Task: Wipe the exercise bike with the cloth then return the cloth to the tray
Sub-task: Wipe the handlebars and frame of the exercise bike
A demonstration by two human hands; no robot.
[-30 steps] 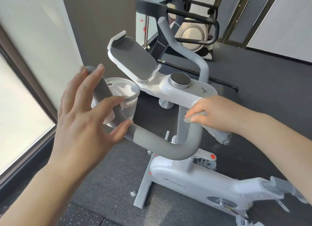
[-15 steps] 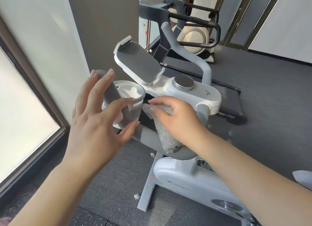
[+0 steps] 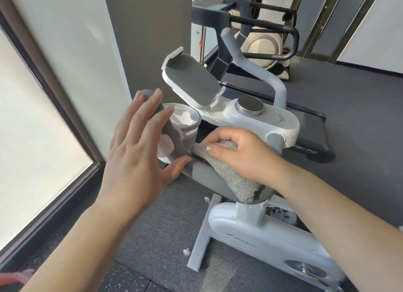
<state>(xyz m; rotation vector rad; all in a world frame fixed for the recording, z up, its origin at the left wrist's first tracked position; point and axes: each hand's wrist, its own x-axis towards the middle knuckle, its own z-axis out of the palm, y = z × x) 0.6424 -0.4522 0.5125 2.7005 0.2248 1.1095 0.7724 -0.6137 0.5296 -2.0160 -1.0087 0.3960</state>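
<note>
Right hand (image 3: 237, 154) pinching cloth (image 3: 229, 178) on handlebar (image 3: 205, 178) — fingertips hidden, left hand (image 3: 139, 152) fingers spread.

The right hand (image 3: 237, 154) pinched a grey cloth (image 3: 229, 176) and pressed it onto the grey foam handlebar (image 3: 209, 178) of the white exercise bike (image 3: 261, 237). The left hand (image 3: 139, 152) lay with straight, spread fingers against the handlebar's upright end, in front of the cup holder (image 3: 185, 119). A treadmill (image 3: 305, 125) stood behind on the dark floor (image 3: 359, 108).
</note>
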